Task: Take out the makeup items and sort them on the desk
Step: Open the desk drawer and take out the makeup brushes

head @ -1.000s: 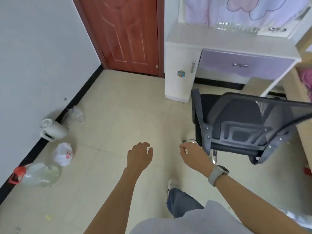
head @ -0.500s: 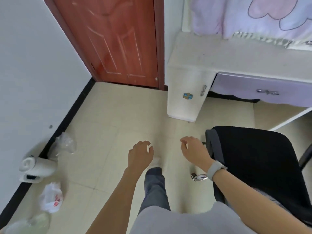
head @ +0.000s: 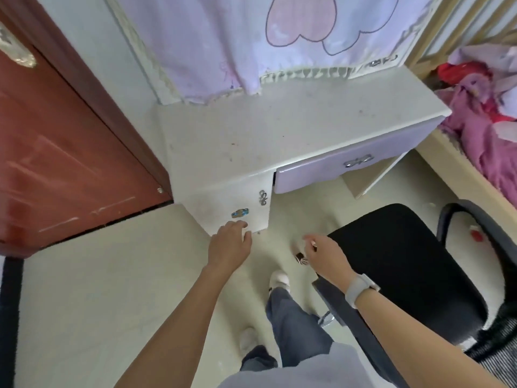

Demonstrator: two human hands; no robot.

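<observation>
**Caller:** Closer now than a half-second back: the desk (head: 251, 135) has swung from the upper right to fill the middle of the view, and the person stands right at its cabinet end.

**Partner:** Where are the hands?

**Caller:** Left hand (head: 229, 245) is held out low, fingers loosely curled and holding nothing. Its fingertips sit in front of the bottom edge of the white cabinet door (head: 223, 205); touching or just short of it, I cannot tell. A small blue sticker (head: 240, 213) is just above those fingertips, and the door's silver handle (head: 263, 197) is up and to their right.

**Partner:** And the right?

**Caller:** Right hand (head: 324, 256), grey watch (head: 359, 289) on the wrist, hangs over the floor, fingers relaxed and slightly bent, nothing gripped. Just right of them is the black chair seat (head: 405, 261).

**Partner:** Makeup items?

**Caller:** None in sight. The desk top is bare, and the lilac drawer (head: 349, 166), up and right of both hands' fingers, is closed. A lilac curtain (head: 251, 37) hangs behind the desk, and a red door (head: 56, 149) stands far left of the fingers.
</observation>
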